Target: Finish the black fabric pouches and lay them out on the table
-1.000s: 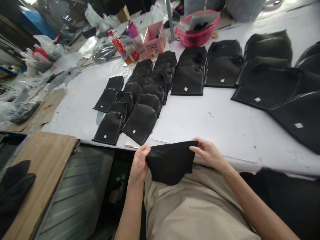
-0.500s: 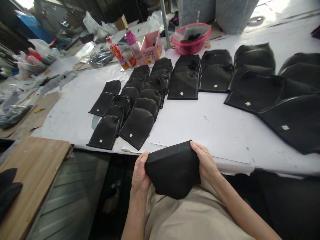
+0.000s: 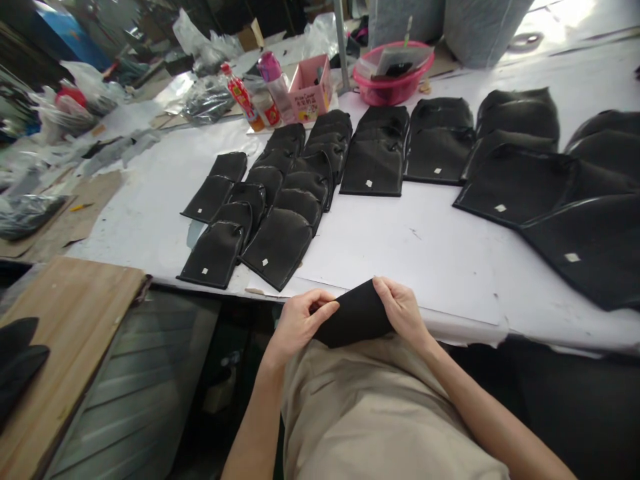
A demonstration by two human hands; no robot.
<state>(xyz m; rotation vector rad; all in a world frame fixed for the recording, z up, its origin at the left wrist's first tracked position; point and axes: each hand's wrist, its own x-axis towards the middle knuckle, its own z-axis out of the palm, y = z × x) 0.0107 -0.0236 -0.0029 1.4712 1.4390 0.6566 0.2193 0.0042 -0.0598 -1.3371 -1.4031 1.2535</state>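
While the two hands are apart from each other, both are clamped on the same piece, a smooth, dark black sheet of flexible material [image 3: 357, 317]. The left hand [image 3: 299, 323] pinches its left end between thumb and fingers, covering part of it; the right hand [image 3: 403, 308] grips the upper right corner, thumb on the near face. The piece is above the person's lap, in front of the table edge, its lower edge against or just over a beige cloth garment [image 3: 385, 413]; contact there is hard to tell.

Directly beyond the hands runs a long table with a white covering [image 3: 370, 247]. Ahead and to the left, overlapping rows of black, round-topped flat pieces [image 3: 280, 247] lie near the table edge, the nearest bearing small white labels. A straight-edged black stack with a white label [image 3: 373, 163] lies farther ahead, and larger black panels [image 3: 575, 247] spread on the right. These rows stand between the hands and the far side, where a pink cardboard box [image 3: 310, 90], a red-labelled bottle of orange liquid [image 3: 241, 97], a clear bottle with a purple cap [image 3: 276, 83] and a round pink plastic basin [image 3: 393, 87] stand around a thin grey pole [image 3: 341, 43]. At the lower left, a pale wooden board [image 3: 75, 320] holds dark, curved pieces [image 3: 20, 363]. Clear, crumpled plastic bags [image 3: 203, 43] clutter the far left.
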